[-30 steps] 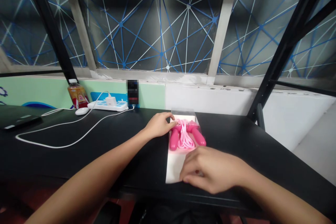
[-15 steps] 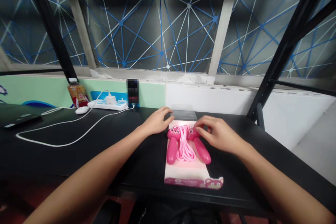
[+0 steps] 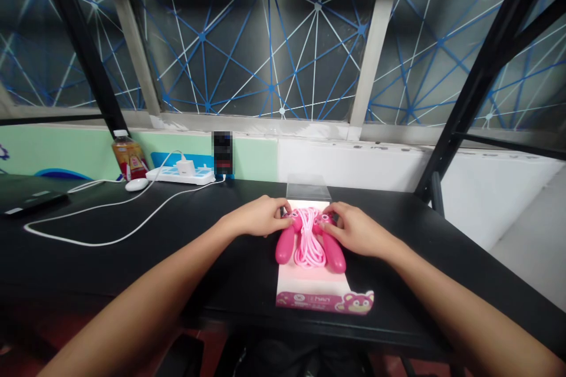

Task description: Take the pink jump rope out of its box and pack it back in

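Observation:
A pink skipping rope (image 3: 308,241) with two pink bear-headed handles lies on its pink and white backing card (image 3: 321,294) on the black table (image 3: 177,247). My left hand (image 3: 260,217) pinches the top of the left handle. The top of the right handle is gripped by my right hand (image 3: 354,228). A clear plastic cover (image 3: 308,190) lies just beyond the card.
At the back left stand a drink bottle (image 3: 128,156), a white mouse (image 3: 136,184), and a power strip (image 3: 181,175) with a white charger and cable (image 3: 101,241). A dark laptop (image 3: 22,200) lies at the far left. A black frame leg (image 3: 446,147) rises on the right.
My right hand went from the card's near end up to the right handle. The left hand shifted from the card's far edge onto the left handle. The rope and card slid slightly nearer.

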Demonstrator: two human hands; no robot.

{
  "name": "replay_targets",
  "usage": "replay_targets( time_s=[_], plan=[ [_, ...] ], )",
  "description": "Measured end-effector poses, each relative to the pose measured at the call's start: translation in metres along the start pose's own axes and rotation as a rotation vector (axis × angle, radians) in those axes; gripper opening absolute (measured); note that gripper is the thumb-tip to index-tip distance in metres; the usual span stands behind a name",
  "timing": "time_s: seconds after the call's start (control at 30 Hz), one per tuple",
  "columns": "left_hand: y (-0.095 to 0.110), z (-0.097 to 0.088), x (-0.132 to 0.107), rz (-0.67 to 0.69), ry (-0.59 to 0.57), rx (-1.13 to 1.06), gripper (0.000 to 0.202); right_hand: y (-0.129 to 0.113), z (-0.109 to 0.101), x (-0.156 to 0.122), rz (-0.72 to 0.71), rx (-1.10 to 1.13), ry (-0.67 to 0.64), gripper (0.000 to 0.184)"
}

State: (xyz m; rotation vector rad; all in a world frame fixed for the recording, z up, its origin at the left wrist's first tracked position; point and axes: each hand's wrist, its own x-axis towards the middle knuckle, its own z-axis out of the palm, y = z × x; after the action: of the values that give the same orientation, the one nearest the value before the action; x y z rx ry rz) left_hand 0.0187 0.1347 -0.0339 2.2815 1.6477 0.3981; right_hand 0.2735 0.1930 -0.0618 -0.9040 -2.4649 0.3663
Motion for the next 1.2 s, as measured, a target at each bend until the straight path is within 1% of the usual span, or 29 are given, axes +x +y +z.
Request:
replay_targets(
  time_s=[0.07, 0.13, 0.3, 0.37, 0.4, 0.47, 0.53, 0.6, 0.63, 0.7, 0.77, 0.83, 0.9, 0.97, 1.0, 1.1, 1.2],
  plan=[
    [-0.001, -0.001, 0.000, -0.039, -0.044, -0.032, 0.034, 0.000, -0.002, 0.000, 0.005, -0.022, -0.008, 0.032],
    [-0.001, -0.002, -0.001, -0.057, -0.059, -0.050, 0.035, 0.001, -0.003, 0.000, 0.015, -0.022, -0.010, 0.033],
    [0.000, -0.004, -0.003, -0.053, -0.066, -0.060, 0.035, 0.000, 0.000, -0.001, 0.094, 0.068, -0.044, 0.034],
    [0.001, -0.004, -0.003, -0.035, -0.066, -0.065, 0.035, -0.002, 0.000, -0.002, 0.085, 0.059, -0.054, 0.035],
    [0.001, -0.003, -0.003, -0.018, -0.054, -0.061, 0.035, -0.004, 0.000, -0.002, 0.066, 0.022, -0.054, 0.034],
    [0.001, -0.002, -0.002, 0.022, -0.005, -0.035, 0.035, -0.010, -0.001, -0.004, 0.016, -0.121, -0.041, 0.032],
    [0.001, 0.000, 0.000, 0.050, 0.048, 0.004, 0.035, -0.020, -0.003, -0.007, -0.029, -0.302, 0.001, 0.032],
    [0.002, 0.003, 0.001, 0.057, 0.087, 0.041, 0.034, -0.033, -0.005, -0.011, -0.115, -0.432, 0.031, 0.034],
    [0.002, 0.003, 0.002, 0.058, 0.102, 0.060, 0.033, -0.040, -0.005, -0.013, -0.195, -0.461, 0.019, 0.037],
    [0.003, 0.005, 0.002, 0.063, 0.136, 0.109, 0.033, -0.052, -0.005, -0.017, -0.368, -0.470, -0.061, 0.042],
    [0.004, 0.006, 0.001, 0.072, 0.170, 0.174, 0.036, -0.058, -0.003, -0.020, -0.475, -0.474, -0.153, 0.045],
    [0.003, 0.006, 0.002, 0.080, 0.226, 0.230, 0.039, -0.059, 0.000, -0.021, -0.501, -0.487, -0.198, 0.043],
    [0.000, 0.008, 0.005, 0.089, 0.311, 0.261, 0.038, -0.057, 0.001, -0.020, -0.493, -0.493, -0.198, 0.042],
    [-0.007, 0.010, 0.010, 0.101, 0.388, 0.258, 0.035, -0.055, 0.001, -0.019, -0.492, -0.487, -0.196, 0.040],
    [-0.012, 0.011, 0.013, 0.108, 0.405, 0.245, 0.036, -0.054, 0.000, -0.018, -0.502, -0.482, -0.202, 0.040],
    [-0.028, 0.013, 0.021, 0.134, 0.364, 0.179, 0.040, -0.054, -0.006, -0.018, -0.536, -0.447, -0.229, 0.039],
    [-0.039, 0.010, 0.024, 0.163, 0.335, 0.128, 0.034, -0.057, -0.012, -0.020, -0.563, -0.391, -0.247, 0.039]
  ],
)
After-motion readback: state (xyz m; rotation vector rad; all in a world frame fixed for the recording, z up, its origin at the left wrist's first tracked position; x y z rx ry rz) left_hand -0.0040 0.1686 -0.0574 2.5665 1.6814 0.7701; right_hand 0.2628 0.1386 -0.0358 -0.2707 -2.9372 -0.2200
